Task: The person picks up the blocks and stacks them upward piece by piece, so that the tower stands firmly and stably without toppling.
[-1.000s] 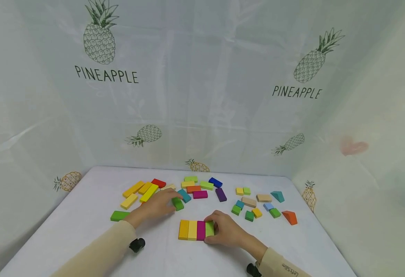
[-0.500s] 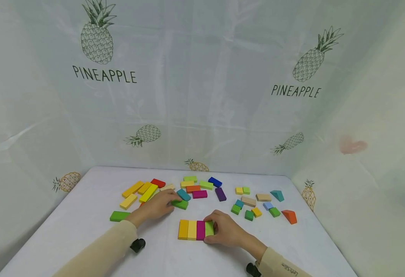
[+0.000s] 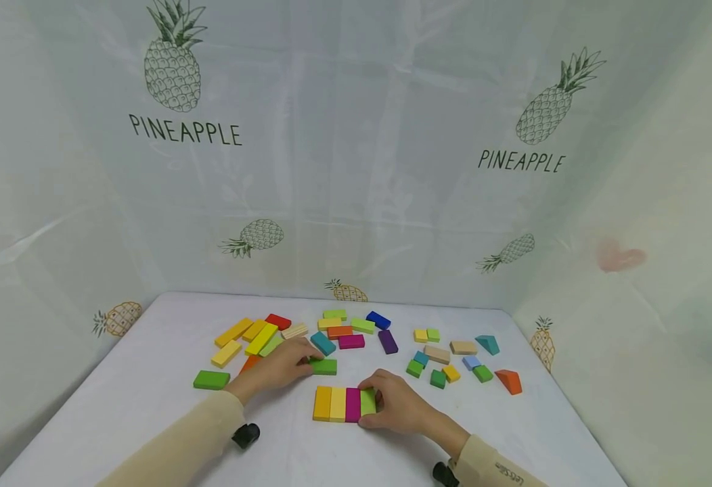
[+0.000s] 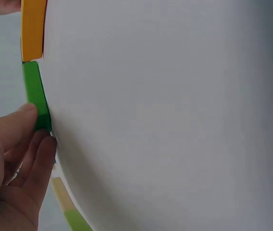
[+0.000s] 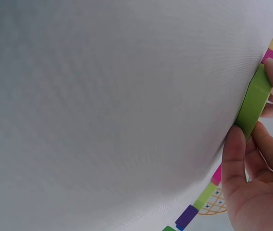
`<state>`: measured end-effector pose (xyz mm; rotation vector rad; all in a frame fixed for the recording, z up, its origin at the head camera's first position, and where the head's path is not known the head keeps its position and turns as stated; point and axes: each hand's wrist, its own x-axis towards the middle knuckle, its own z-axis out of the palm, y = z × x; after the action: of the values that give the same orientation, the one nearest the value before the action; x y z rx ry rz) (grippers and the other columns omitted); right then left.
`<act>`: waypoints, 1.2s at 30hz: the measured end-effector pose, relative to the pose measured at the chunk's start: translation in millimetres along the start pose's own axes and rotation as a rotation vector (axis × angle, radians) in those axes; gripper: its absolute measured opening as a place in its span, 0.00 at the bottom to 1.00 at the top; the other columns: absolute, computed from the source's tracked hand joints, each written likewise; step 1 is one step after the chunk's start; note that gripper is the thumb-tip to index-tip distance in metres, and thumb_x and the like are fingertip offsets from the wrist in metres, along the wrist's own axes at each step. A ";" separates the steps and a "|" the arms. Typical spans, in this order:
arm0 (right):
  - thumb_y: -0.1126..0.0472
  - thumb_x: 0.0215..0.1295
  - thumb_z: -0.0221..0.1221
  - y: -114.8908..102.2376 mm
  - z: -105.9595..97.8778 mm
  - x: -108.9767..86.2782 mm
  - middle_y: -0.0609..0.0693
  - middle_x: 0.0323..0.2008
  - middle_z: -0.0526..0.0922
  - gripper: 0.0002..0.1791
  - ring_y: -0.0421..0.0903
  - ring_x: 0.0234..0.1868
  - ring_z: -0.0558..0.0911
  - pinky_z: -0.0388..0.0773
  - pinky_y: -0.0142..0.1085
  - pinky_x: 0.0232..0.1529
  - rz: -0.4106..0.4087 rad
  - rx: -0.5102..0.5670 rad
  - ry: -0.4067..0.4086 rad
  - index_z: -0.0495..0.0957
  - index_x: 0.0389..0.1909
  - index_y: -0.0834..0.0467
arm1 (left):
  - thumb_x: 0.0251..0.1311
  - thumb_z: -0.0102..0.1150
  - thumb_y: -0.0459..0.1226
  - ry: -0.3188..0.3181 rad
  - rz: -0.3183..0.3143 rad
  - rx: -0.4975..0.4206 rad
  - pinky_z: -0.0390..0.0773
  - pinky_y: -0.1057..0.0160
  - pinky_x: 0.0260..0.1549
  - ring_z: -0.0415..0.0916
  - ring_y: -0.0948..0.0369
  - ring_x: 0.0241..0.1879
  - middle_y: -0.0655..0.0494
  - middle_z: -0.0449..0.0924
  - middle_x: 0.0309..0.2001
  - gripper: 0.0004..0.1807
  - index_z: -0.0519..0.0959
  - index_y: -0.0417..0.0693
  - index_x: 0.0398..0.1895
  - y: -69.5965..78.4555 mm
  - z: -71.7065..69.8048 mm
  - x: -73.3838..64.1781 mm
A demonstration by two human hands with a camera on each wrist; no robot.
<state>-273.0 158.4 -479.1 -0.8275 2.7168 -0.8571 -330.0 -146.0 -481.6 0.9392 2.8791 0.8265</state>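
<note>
Four flat blocks would exceed the count, so: a tight row of flat blocks lies near the table's front, with orange (image 3: 322, 404), pale yellow (image 3: 338, 404), magenta (image 3: 352, 405) and light green (image 3: 367, 402) side by side. At its right end my right hand (image 3: 400, 404) grips the light green block by its two short ends, thumb and fingers bent round it in the right wrist view (image 5: 254, 98). Behind the row, my left hand (image 3: 284, 365) pinches a green block (image 3: 325, 366) between thumb and fingers at its left end; this block lies crosswise.
Loose yellow, red and teal (image 3: 323, 343) blocks lie behind my left hand, with a green block (image 3: 212, 380) at its left. A purple block (image 3: 388, 341) stands at the middle back. Small cubes and an orange wedge (image 3: 509, 381) are scattered at the right.
The green block at my left hand has turned from slanting to crosswise and shifted slightly right. My left hand has moved a little right with it. My right hand keeps its place.
</note>
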 end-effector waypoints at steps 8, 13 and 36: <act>0.48 0.60 0.78 1.6 -0.7 -0.3 0.41 0.43 0.78 0.30 0.39 0.40 0.76 0.79 0.28 0.41 -0.004 -0.004 0.002 0.83 0.60 0.55 | 0.72 0.68 0.37 -0.018 0.012 -0.026 0.83 0.56 0.56 0.78 0.61 0.51 0.62 0.85 0.51 0.14 0.87 0.52 0.58 10.2 6.5 0.0; 0.47 0.60 0.78 2.7 -0.7 1.1 0.41 0.44 0.78 0.30 0.38 0.40 0.76 0.79 0.27 0.42 -0.001 -0.012 0.002 0.83 0.60 0.54 | 0.72 0.68 0.37 -0.059 0.013 -0.055 0.83 0.63 0.51 0.76 0.63 0.49 0.62 0.84 0.51 0.14 0.88 0.53 0.58 14.7 6.9 0.0; 0.48 0.60 0.78 0.8 0.1 0.6 0.41 0.43 0.78 0.30 0.36 0.39 0.75 0.79 0.27 0.41 -0.001 0.004 0.004 0.83 0.60 0.54 | 0.73 0.67 0.43 -0.078 0.001 -0.071 0.81 0.67 0.48 0.74 0.67 0.44 0.67 0.81 0.46 0.14 0.87 0.56 0.58 20.8 12.2 -8.6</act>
<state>-273.9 158.5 -479.6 -0.8271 2.7179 -0.8646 -309.6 -130.7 -483.4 0.9435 2.7646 0.8662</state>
